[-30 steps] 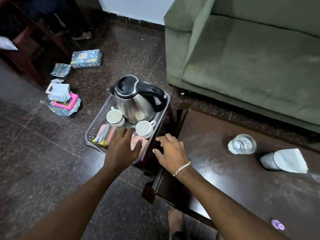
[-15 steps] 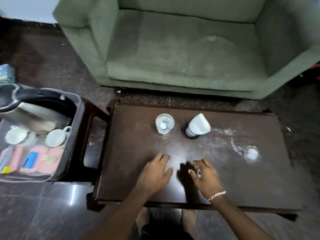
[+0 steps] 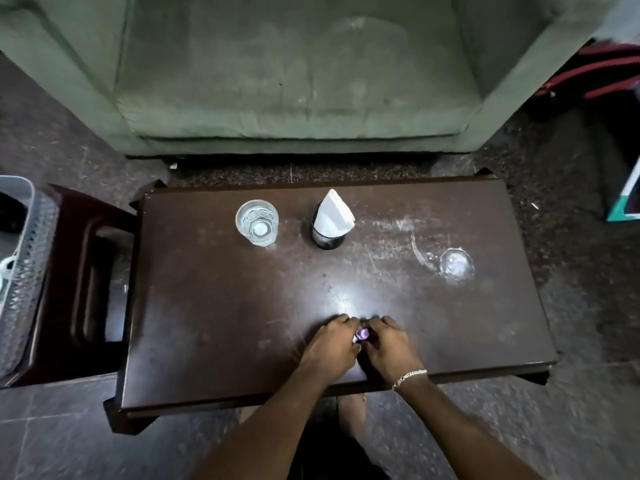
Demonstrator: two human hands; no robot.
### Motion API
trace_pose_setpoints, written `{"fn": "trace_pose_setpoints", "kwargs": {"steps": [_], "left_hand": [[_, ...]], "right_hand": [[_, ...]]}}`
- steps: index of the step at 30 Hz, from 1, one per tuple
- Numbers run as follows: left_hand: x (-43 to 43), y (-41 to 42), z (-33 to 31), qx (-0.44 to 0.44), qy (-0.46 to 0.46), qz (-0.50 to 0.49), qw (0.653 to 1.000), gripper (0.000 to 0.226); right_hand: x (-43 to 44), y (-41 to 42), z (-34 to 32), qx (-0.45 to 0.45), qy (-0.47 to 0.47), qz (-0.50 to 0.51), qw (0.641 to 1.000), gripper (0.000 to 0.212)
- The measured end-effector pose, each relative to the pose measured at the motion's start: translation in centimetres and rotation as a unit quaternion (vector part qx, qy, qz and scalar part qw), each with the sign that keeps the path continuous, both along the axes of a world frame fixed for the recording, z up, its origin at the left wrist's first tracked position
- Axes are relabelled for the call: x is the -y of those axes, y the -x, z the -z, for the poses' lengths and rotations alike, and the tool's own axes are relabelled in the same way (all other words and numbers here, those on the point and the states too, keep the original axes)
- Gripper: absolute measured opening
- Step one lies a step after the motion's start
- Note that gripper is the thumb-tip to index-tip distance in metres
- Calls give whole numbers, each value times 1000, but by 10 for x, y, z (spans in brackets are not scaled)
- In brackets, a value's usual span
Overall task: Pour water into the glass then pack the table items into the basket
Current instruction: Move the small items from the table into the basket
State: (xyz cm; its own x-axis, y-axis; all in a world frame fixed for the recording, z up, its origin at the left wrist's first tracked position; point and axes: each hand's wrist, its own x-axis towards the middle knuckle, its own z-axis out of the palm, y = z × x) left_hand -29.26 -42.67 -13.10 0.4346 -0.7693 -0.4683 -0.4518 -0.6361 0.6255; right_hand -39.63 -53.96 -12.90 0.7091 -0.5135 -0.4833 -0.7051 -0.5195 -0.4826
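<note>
A clear glass (image 3: 257, 221) with water stands upright at the back left of the dark wooden table (image 3: 214, 306). To its right is a black mesh holder with a white napkin (image 3: 331, 220). At the table's near edge my left hand (image 3: 330, 346) and my right hand (image 3: 389, 349) meet, fingers curled around a small purple object (image 3: 363, 333) pinched between them. Most of that object is hidden by my fingers. The grey perforated basket (image 3: 26, 271) sits on a dark stool (image 3: 86, 265) at the far left, mostly out of frame.
A small clear glass dish (image 3: 455, 265) lies at the table's right, beside pale smears. A green sofa (image 3: 298, 81) fills the back, close to the table's far edge. A red and black bag (image 3: 602, 74) lies on the floor at the right.
The view swung right from the basket to the table. Both hands left the basket, crossed to the table's near edge and closed together on the small purple object.
</note>
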Motion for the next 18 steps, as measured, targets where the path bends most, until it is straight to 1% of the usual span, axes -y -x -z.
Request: {"fn": "trace_pose_setpoints", "kwargs": {"steps": [5,7,11,14,18], "left_hand": [[-15,-7,-4,2,5,-34,999,22],[-30,-19,-13,6,8,-52,999,24],[-70,-54,-39,26,5,-109,994,27],[-111,-81,-61,42,8,-149,988,25],[-178,-116,-90,88,14,-210,974,23]], "right_hand": [[-4,-14,3,18,18,-24,999,17],[-12,-27,-7,36,14,-31,999,14],[-38,-70,-40,94,-1,-45,995,7],[-71,-112,-72,147,-17,-70,986,9],[-131,-175,-116,200,-46,-110,973,12]]}}
